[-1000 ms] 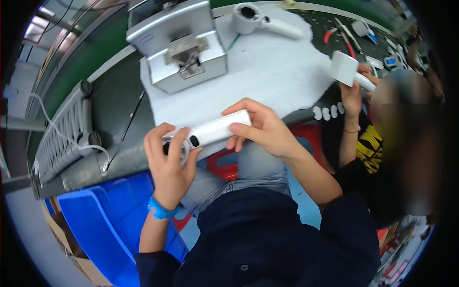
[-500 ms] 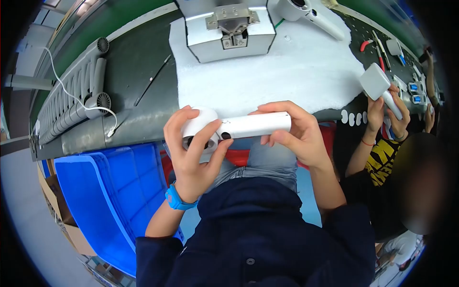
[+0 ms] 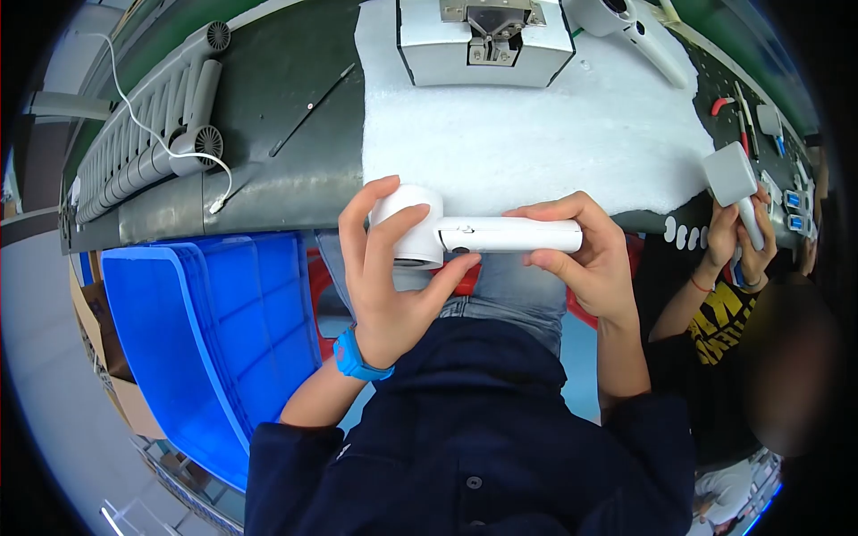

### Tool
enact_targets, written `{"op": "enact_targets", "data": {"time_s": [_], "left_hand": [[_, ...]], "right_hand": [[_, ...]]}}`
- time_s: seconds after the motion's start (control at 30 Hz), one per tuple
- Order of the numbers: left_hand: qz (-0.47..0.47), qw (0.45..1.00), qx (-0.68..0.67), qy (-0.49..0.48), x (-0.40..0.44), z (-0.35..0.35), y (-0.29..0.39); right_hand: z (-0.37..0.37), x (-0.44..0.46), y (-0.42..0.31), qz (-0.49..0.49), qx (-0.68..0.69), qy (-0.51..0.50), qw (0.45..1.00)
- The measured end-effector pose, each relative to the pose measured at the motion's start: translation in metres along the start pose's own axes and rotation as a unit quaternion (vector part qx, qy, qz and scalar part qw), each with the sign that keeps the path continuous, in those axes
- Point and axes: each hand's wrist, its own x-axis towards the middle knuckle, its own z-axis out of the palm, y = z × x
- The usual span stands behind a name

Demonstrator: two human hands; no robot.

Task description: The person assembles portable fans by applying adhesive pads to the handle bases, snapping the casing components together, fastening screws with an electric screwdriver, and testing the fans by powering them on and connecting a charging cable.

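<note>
Level above my lap is what looks like a white hair dryer (image 3: 514,234), with a short round head (image 3: 418,234) at its left end and a straight handle. My left hand (image 3: 380,277) is curled around the head, its thumb beside a dark oval spot on the handle. The handle's far end sits between the thumb and fingers of my right hand (image 3: 594,255). A white padded sheet (image 3: 527,143) covers the bench just beyond both hands. On it stands a white block-shaped fixture (image 3: 487,62) with a metal clamp.
Grey hair-dryer-like units (image 3: 165,125) line the bench at left, a white cable (image 3: 143,121) over them. A thin black rod (image 3: 313,109) lies nearby. Blue stacked crates (image 3: 179,339) stand at my left. A similar white unit (image 3: 657,49) lies back right. A co-worker's hands (image 3: 744,234) hold another (image 3: 731,174).
The view has shifted, so the bench items sit higher and farther right. The hair dryer has rolled in my hands: the head's dark opening now faces down toward me.
</note>
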Motion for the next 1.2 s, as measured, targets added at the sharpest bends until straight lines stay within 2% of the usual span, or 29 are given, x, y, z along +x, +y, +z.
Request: {"op": "enact_targets", "data": {"time_s": [0.2, 0.27, 0.4, 0.47, 0.63, 0.7, 0.77, 0.93, 1.03, 1.2], "left_hand": [[0.007, 1.000, -0.010, 0.001, -0.002, 0.002, -0.004], [0.015, 1.000, -0.012, -0.001, -0.003, 0.003, -0.007], [0.049, 0.999, -0.006, -0.008, -0.003, 0.002, -0.009], [0.055, 0.998, 0.015, -0.016, -0.002, 0.001, -0.009], [0.054, 0.997, 0.038, -0.031, 0.005, -0.004, -0.005], [0.026, 0.998, 0.024, -0.049, 0.011, -0.007, 0.001], [0.006, 0.998, 0.002, -0.062, 0.022, -0.012, 0.006], [-0.039, 0.992, -0.048, -0.108, 0.036, -0.018, 0.001], [-0.026, 0.990, -0.043, -0.130, 0.040, -0.024, -0.001], [-0.035, 0.991, -0.068, -0.106, 0.036, -0.018, -0.007]], "right_hand": [[0.003, -0.004, 0.002, 0.008, -0.034, 0.015, 0.999], [0.004, -0.005, 0.007, -0.039, -0.082, 0.017, 0.996], [0.004, -0.008, 0.012, -0.042, -0.071, 0.021, 0.996], [0.003, -0.010, 0.013, -0.019, -0.019, 0.022, 0.999], [0.001, -0.009, 0.011, 0.001, -0.015, 0.018, 1.000], [-0.001, -0.007, 0.010, 0.004, -0.018, 0.015, 1.000], [-0.007, -0.001, 0.007, -0.016, 0.108, -0.020, 0.994], [-0.010, 0.010, -0.001, -0.016, 0.151, -0.044, 0.987], [-0.006, 0.015, -0.005, 0.016, 0.214, -0.054, 0.975], [0.012, 0.029, -0.014, -0.048, 0.198, -0.064, 0.977]]}}
